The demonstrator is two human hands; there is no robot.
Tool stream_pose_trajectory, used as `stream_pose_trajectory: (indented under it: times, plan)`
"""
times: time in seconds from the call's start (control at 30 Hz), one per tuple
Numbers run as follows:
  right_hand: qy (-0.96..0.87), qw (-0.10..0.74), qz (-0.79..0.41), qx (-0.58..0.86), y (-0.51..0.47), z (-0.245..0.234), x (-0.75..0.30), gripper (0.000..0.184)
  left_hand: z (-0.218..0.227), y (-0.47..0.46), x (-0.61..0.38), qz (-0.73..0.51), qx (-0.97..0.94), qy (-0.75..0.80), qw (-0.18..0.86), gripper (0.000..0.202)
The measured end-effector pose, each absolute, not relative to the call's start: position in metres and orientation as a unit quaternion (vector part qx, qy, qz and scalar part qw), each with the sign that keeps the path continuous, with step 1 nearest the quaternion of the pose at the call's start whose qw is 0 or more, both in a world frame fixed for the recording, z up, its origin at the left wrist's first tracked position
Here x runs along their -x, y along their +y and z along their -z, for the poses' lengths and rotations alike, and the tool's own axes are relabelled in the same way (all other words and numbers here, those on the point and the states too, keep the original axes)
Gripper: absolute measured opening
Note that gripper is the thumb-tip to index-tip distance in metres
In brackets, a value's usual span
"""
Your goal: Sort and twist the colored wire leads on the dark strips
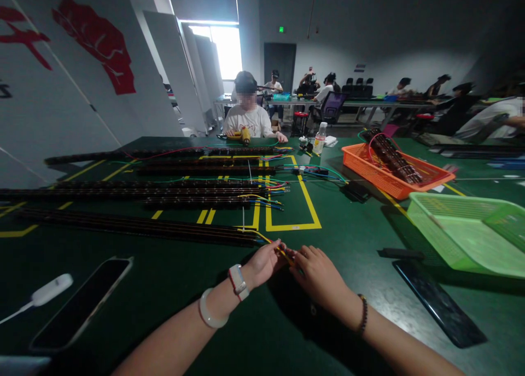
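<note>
Thin coloured wires (266, 236), a yellow one plainest, run from the right end of a long black wire bundle (164, 226) into my two hands. My left hand (264, 262), with a watch and a pale bangle on its wrist, pinches the wires between thumb and fingers. Close beside it, my right hand (318, 272) has its fingers curled round the same wires; their tips are partly hidden. Beyond my hands, more black wire bundles (197, 190) lie side by side, with loose coloured ends pointing right.
An orange basket (377, 176) holding a dark wire coil and a green basket (435, 223) stand at right. Phones (82, 305) (438, 302) lie on both sides of the green table (229, 321). Across it sits a person (250, 116) by a yellow heat gun (245, 135); a bottle (320, 138) stands nearby.
</note>
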State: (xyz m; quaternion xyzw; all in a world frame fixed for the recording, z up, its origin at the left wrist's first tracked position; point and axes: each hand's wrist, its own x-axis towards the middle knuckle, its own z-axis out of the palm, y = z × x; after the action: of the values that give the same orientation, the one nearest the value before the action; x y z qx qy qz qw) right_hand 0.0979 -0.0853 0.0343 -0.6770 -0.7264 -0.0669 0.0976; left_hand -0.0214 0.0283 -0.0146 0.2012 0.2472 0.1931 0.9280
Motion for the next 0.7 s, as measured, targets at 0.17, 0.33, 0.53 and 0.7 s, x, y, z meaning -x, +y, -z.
stream_pose_trajectory:
  times: [0.17,0.33,0.53,0.7]
  plan:
    - [-0.708,0.099,0.112,0.691,-0.078,-0.06,-0.111,0.013,0.011,0.025,0.022,-0.181,-0.213,0.256,0.926,0.037]
    - [-0.67,0.092,0.135,0.724,-0.051,-0.057,-0.141,0.015,0.007,0.023,0.023,-0.204,-0.238,0.241,0.918,0.03]
    - [-0.645,0.084,0.088,0.754,-0.02,-0.019,-0.165,0.018,0.009,0.026,0.023,-0.205,-0.266,0.225,0.915,0.026]
    - [-0.659,0.105,0.054,0.742,-0.014,-0.001,-0.168,0.026,0.009,0.027,0.024,-0.201,-0.266,0.231,0.914,0.024]
